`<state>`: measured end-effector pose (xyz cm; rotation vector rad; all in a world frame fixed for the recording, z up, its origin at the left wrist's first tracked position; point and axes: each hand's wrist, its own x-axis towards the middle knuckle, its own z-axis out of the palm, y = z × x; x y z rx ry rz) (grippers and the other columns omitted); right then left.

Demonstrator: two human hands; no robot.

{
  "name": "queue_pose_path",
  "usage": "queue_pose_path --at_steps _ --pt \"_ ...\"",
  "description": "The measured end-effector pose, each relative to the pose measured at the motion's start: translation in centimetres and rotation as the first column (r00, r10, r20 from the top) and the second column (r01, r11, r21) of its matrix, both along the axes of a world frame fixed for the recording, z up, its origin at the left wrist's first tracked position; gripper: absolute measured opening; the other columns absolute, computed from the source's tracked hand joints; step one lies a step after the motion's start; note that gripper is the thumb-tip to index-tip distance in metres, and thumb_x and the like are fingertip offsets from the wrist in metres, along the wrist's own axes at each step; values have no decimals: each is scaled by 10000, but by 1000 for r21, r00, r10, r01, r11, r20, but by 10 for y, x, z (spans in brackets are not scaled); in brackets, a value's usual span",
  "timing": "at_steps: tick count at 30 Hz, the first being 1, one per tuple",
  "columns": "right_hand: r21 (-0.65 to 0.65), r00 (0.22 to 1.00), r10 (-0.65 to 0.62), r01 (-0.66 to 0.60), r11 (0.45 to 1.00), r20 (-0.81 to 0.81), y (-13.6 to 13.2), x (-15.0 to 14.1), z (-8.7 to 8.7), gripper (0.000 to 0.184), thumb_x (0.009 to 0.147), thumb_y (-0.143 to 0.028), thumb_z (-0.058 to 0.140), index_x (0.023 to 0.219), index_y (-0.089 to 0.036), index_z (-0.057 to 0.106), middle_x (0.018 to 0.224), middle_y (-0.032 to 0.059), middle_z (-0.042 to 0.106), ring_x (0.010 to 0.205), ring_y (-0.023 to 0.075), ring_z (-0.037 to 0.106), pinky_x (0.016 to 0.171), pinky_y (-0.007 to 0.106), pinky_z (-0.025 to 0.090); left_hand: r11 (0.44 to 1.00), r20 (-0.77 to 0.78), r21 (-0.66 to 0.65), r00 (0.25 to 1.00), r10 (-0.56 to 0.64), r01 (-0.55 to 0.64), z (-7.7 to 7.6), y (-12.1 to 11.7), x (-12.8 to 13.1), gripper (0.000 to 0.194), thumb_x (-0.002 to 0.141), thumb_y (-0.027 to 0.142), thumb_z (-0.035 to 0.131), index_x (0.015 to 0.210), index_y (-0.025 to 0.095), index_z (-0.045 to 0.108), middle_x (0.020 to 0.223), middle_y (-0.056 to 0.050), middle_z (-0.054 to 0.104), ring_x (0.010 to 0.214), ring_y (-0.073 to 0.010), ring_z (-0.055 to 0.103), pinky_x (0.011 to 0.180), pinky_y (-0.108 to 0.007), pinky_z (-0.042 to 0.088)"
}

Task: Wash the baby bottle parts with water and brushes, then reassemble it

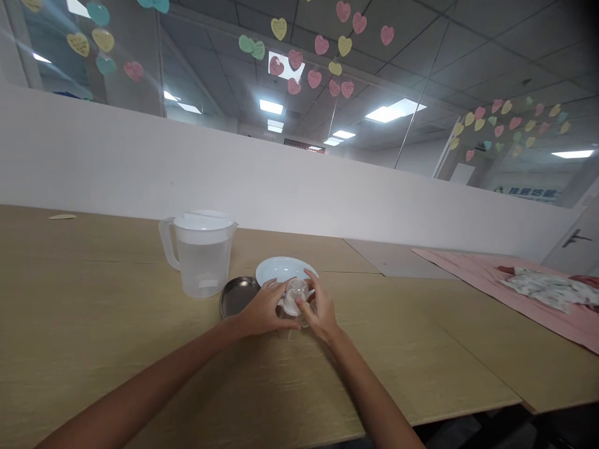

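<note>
A small clear baby bottle (291,307) with a white collar and a clear domed cap is between my hands, low over the table. My left hand (264,310) is wrapped round its left side, thumb across the lower part. From the right, my right hand (322,313) grips the collar and cap with thumb and fingers. The bottle's lower part is partly hidden by my fingers. Just behind my hands sit a white bowl (276,266) and, to the left, a dark round metal dish (238,294), partly covered by my left hand.
A translucent lidded pitcher (203,265) holding clear liquid stands at the left on the wooden table (140,330). Pink cloth (505,287) with a patterned fabric (547,289) lies far right. A white wall (210,168) with glass panes above borders the table's back.
</note>
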<state>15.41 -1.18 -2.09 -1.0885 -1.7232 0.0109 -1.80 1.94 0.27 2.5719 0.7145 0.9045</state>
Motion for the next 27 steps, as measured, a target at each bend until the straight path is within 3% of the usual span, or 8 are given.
queue_pose_path --at_steps 3,7,14,17,20,23,25,27 --pt "-67 999 -26 24 997 -25 0 -5 0 533 758 -458 547 1200 -170 469 931 56 609 731 153 572 652 265 483 1000 1 -5 1000 6 -6 -4 -3 5 612 675 514 646 1170 194 483 1129 -86 573 1048 -271 498 972 -425 319" --pt "-116 992 -22 7 993 -123 -1 -7 3 455 768 -457 529 1124 -175 510 887 34 626 707 140 576 641 244 481 1000 11 -19 1000 18 -18 -5 -7 8 578 655 503 665 1110 185 505 1064 -77 582 984 -267 515 892 -396 380" --pt "-86 994 -93 88 992 -54 -3 -8 2 485 781 -463 507 1169 -172 480 947 58 638 825 181 607 739 286 489 1000 1 3 1000 25 -25 -2 -7 6 554 639 494 684 1073 195 514 1090 -73 582 1008 -269 516 906 -389 370" --pt "-7 994 -98 98 995 -41 -2 -7 -4 516 779 -450 516 1208 -173 443 1062 92 606 912 206 602 780 314 491 1000 -23 15 1000 20 -20 0 -6 6 498 650 503 674 1013 188 546 1019 -68 609 962 -263 533 896 -387 371" --pt "175 976 -84 121 977 -203 -2 -4 -8 572 792 -408 513 1284 -171 342 1148 123 549 1006 217 569 851 348 472 1000 -31 25 1000 5 -5 0 -5 6 575 645 519 676 1095 192 528 1055 -71 608 972 -264 530 889 -384 369" --pt "291 903 -82 220 931 -422 0 -2 -3 607 797 -350 516 1318 -166 264 1222 152 469 1072 215 523 877 364 460 1000 -25 23 1000 7 -6 -2 -3 6 643 622 519 696 1145 197 508 1093 -75 602 1000 -271 525 890 -382 366" --pt "267 886 -92 234 935 -454 4 -1 2 537 781 -299 526 1272 -175 345 1263 147 422 1132 216 469 893 358 448 1000 -19 11 1000 11 -11 -3 -3 6 642 615 528 696 1135 196 519 1090 -76 606 1004 -275 526 889 -382 367" --pt "168 907 -82 164 972 -413 10 0 3 447 741 -233 525 1181 -187 457 1237 119 448 1116 208 471 881 345 454 1000 -6 0 1000 7 -7 -2 -3 6 641 610 544 691 1126 198 531 1097 -75 606 1010 -279 526 889 -381 369"
